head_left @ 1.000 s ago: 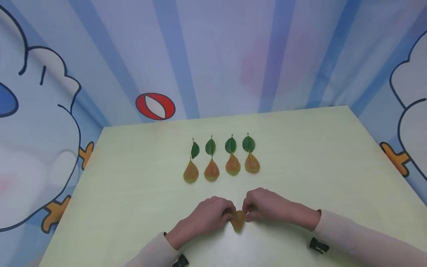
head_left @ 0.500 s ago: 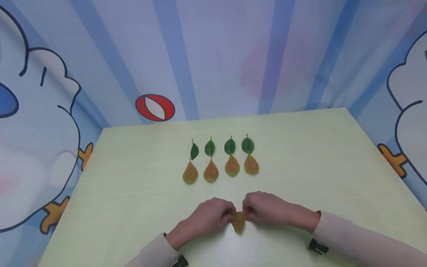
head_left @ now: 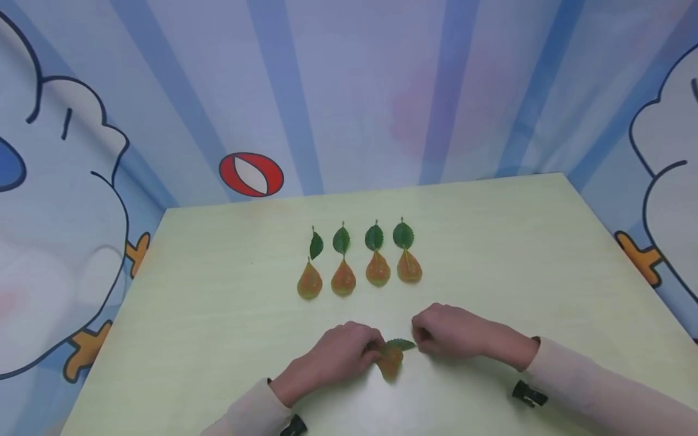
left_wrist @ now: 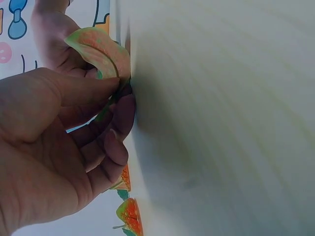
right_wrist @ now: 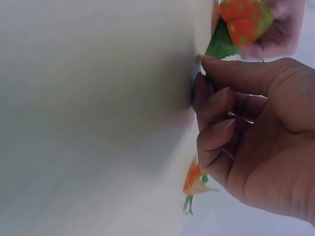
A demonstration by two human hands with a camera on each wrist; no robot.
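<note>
My left hand (head_left: 345, 352) pinches the edge of an orange-green pear-shaped piece (head_left: 390, 366) low over the table. In the left wrist view the curved piece (left_wrist: 101, 49) stands above my thumb, and fingers hide its lower end. A green serrated leaf (head_left: 401, 344) reaches out to the right from behind the pear piece. My right hand (head_left: 454, 330) has its thumb and index finger pinched at the leaf's outer end. The leaf (right_wrist: 221, 43) shows just past the thumb in the right wrist view; the contact itself is partly hidden.
Several similar pear pieces (head_left: 343, 278) lie in a row farther back, each below a green leaf (head_left: 374, 236). They rest on the pale yellow-green table (head_left: 229, 327). A printed cloth backdrop (head_left: 360, 91) rises behind the table's back edge.
My right hand has moved right, away from the pear piece, and the leaf now shows between the hands. My left hand stays in place with the pear piece.
</note>
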